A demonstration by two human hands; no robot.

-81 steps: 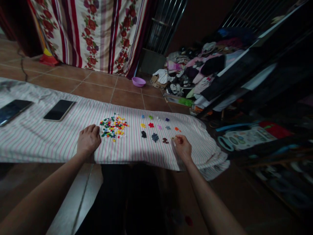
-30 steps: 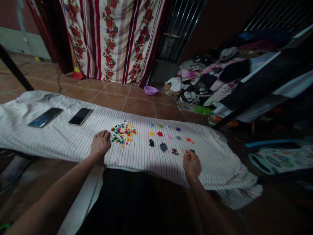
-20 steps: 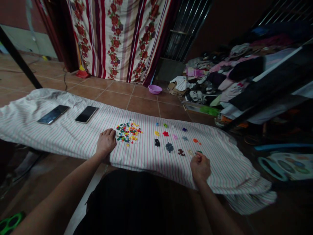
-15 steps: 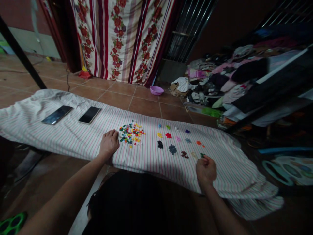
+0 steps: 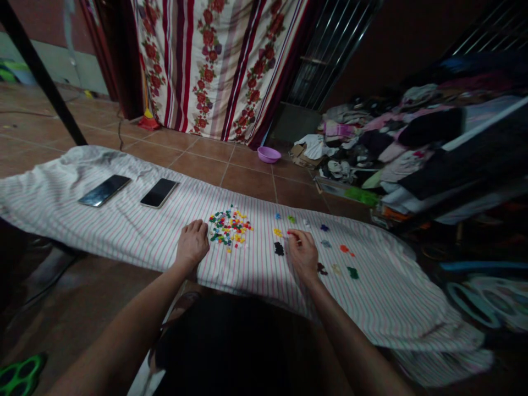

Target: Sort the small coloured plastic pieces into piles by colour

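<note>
My left hand (image 5: 193, 243) rests palm down on the striped cloth (image 5: 247, 275), fingers laid out and holding nothing. Its fingertips lie at the left edge of a mixed heap of small coloured beads (image 5: 229, 226). My right hand (image 5: 303, 252) is over the sorted bead groups, fingers loosely bent, with no bead visible in its grasp. It partly covers the red beads (image 5: 289, 233) and hides the groups beneath it. Beside it are yellow beads (image 5: 278, 232), black beads (image 5: 279, 248), brown beads (image 5: 322, 269) and grey-blue beads (image 5: 325, 243). Dark green beads (image 5: 352, 273) lie farther right.
Two phones, a left one (image 5: 105, 191) and a right one (image 5: 159, 193), lie on the cloth's left part. Orange beads (image 5: 346, 250) sit at the right. Beyond the cloth are a purple basin (image 5: 269, 154), a floral curtain (image 5: 226, 71) and heaped clothes (image 5: 371, 137).
My right hand has moved left from the dark green beads to the red ones, uncovering the green group. My left hand stays beside the mixed heap. The view has shifted slightly.
</note>
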